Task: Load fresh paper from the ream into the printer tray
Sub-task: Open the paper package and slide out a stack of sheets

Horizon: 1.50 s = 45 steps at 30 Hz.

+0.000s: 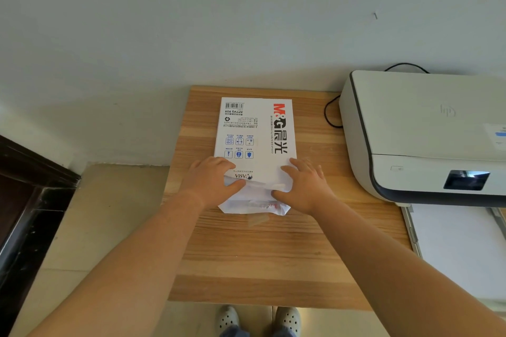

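A white paper ream (pixel 256 134) with red and black print lies flat on the wooden table (pixel 273 254), its long side running away from me. Its near end flap is crumpled and partly open. My left hand (pixel 212 180) rests on the ream's near left corner, thumb pressing the wrapper flap. My right hand (pixel 302 185) lies on the near right corner, fingers spread over the wrapper and thumb on the flap. A white printer (pixel 427 128) stands at the right, and its tray (pixel 460 249) sticks out toward me, with white sheets lying in it.
A black cable (pixel 330 113) loops on the table between the ream and the printer. A white wall stands behind the table. Dark wooden trim (pixel 24 200) is at the left by the tiled floor. My shoes (pixel 258 320) show below the table's front edge.
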Tool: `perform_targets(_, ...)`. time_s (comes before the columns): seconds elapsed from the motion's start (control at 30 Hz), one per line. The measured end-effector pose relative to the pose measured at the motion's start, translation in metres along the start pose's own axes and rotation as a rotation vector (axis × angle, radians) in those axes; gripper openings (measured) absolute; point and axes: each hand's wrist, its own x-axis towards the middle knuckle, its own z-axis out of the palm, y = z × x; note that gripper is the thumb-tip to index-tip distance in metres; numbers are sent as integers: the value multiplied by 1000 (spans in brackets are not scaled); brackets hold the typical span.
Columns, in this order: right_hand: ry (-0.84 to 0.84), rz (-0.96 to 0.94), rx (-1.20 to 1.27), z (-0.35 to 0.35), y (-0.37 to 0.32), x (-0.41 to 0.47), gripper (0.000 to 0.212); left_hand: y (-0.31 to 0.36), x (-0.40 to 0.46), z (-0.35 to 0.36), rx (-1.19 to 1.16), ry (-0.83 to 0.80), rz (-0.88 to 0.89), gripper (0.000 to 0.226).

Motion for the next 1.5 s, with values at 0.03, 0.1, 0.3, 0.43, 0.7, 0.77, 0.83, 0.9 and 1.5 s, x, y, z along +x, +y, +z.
perform_targets(0.03,0,8,17,-1,0,1,78,0,1,0,-11,1,-7,58)
perform_targets(0.1,-2,19,42,-2,0,4,77,0,3,0,-26,5,-18,58)
perform_targets(0.3,-6,36,92,-2,-4,9,74,1,4,0,-35,-22,-21,55)
perform_targets(0.43,-8,31,98,-4,-9,10,72,2,0,-3,-33,-24,-30,54)
perform_targets(0.7,12,15,84,-7,-12,13,71,-21,-22,4,-63,65,-182,47)
perform_targets(0.77,10,15,79,-8,-12,14,71,-25,-31,4,-49,72,-209,36)
perform_targets(0.83,8,18,80,-8,-12,15,71,-25,-39,5,-57,40,-183,28)
perform_targets(0.9,10,21,89,-7,-12,15,71,-20,-44,8,-15,-36,-92,30)
perform_targets(1.5,26,19,96,-5,-12,13,72,27,-35,41,160,136,91,26)
